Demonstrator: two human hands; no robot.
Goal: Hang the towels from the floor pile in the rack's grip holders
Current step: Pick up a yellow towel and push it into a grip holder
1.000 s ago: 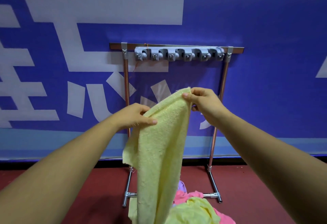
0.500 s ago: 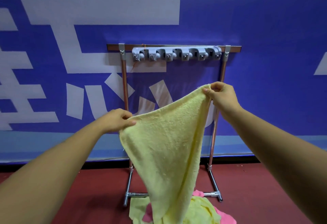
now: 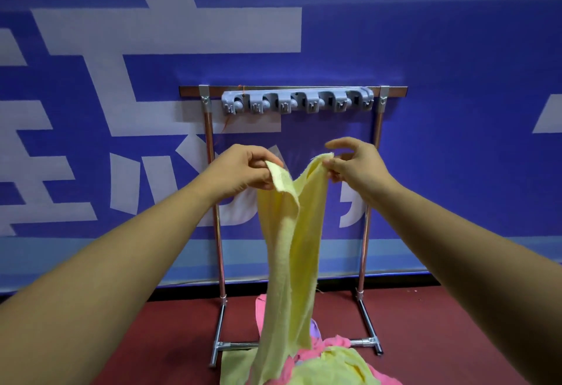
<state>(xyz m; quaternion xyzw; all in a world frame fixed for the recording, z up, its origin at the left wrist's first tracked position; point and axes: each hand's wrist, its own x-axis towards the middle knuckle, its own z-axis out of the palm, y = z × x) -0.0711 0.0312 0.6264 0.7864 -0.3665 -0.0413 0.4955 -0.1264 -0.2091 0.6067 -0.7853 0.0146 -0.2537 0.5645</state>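
Note:
A pale yellow towel [image 3: 290, 247] hangs in front of me, folded lengthwise, its lower end reaching the floor pile. My left hand [image 3: 243, 171] pinches one top corner and my right hand [image 3: 352, 162] pinches the other, the two corners a short way apart. Both hands are below the grey strip of grip holders [image 3: 296, 103] on the top bar of the metal rack [image 3: 213, 217]. None of the visible holders has a towel in it. The pile of pink and yellow towels [image 3: 328, 363] lies on the floor between the rack's feet.
A blue banner with large white characters [image 3: 456, 111] stands close behind the rack. The floor [image 3: 158, 339] is dark red. The rack's base bars [image 3: 369, 328] stick out toward me on either side of the pile.
My hands have come together and risen slightly, so the towel that was spread wide now hangs narrow and folded. The view has moved closer to the rack.

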